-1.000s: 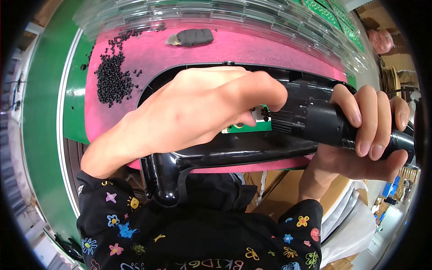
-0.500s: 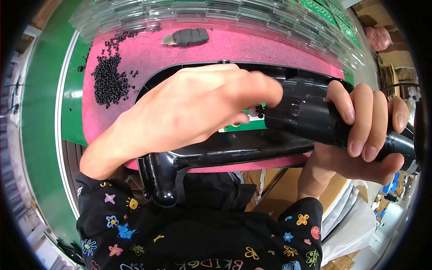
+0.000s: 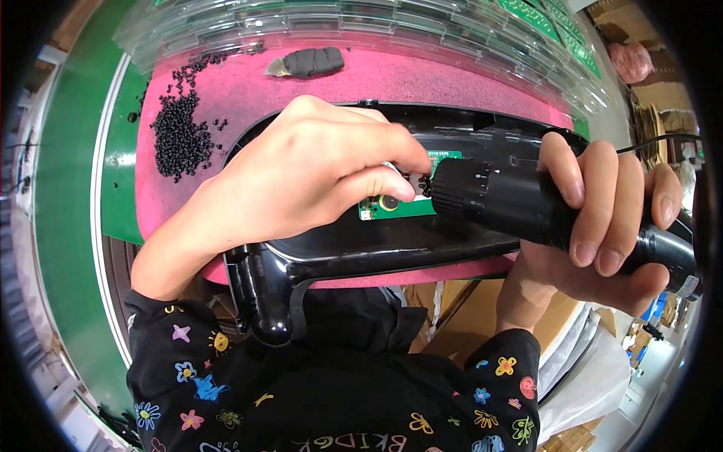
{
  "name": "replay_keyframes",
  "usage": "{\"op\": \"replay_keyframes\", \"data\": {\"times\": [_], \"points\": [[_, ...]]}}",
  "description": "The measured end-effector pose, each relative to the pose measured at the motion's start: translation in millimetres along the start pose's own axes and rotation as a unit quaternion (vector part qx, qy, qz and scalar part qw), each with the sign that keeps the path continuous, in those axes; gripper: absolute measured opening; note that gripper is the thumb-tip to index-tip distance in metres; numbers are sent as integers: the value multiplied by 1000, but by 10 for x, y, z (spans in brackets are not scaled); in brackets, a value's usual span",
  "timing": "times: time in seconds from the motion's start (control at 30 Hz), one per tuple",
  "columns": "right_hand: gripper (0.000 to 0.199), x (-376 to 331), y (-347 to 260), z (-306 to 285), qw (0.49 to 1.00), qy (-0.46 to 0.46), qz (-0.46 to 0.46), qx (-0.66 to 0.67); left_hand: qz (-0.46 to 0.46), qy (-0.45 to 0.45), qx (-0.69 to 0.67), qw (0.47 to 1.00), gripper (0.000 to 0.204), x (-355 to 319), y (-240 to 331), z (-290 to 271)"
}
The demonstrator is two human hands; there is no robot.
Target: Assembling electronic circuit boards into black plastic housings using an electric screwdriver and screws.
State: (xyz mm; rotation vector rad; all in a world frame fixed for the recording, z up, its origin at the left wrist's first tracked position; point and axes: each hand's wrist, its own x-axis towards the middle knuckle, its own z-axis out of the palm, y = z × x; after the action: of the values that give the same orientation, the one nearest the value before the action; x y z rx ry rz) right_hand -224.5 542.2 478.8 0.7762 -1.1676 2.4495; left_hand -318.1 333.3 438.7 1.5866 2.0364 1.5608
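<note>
A black electric screwdriver [image 3: 520, 197] with a ribbed collar lies across my right hand [image 3: 614, 207], whose fingers wrap round its body. Its collar end points left, over a green circuit board [image 3: 407, 209] set inside a black plastic housing [image 3: 376, 245]. Just left of the collar, my left hand [image 3: 294, 169] is closed, thumb and forefinger curled close together. Small black screws [image 3: 424, 185] show between these fingertips and the collar. The screwdriver's bit and part of the board are hidden by the fingers and the collar.
Beneath the housing lies a pink mat [image 3: 422, 79]. A pile of small black screws [image 3: 179, 139] sits on its left side. A dark-wrapped tool [image 3: 312, 63] lies behind the housing. Clear plastic trays [image 3: 361, 22] line the back, with green boards [image 3: 550, 34] at the far right.
My left hand has lowered its forefinger toward the thumb and uncovered more of the board. The screwdriver has shifted slightly left and down.
</note>
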Motion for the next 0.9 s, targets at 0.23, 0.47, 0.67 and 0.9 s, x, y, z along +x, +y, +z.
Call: {"op": "replay_keyframes", "data": {"times": [0.23, 0.47, 0.67, 0.9], "points": [[38, 16, 51, -29, 989, -69, 67, -117, 16, 195, 157, 968, 6, 42, 27, -166], [35, -21, 246, 26, 977, -38, 56, -202, -55, 161, 124, 978, 15, 32, -8, -169], [33, 47, 354, 180, 969, 15, 77, -236, -61, 173, 168, 969, 11, 31, -118, -175], [37, 300, 496, 234, 945, -94, 151, -274, -74, 149, 173, 971, 14, 6, -102, -208]]}}
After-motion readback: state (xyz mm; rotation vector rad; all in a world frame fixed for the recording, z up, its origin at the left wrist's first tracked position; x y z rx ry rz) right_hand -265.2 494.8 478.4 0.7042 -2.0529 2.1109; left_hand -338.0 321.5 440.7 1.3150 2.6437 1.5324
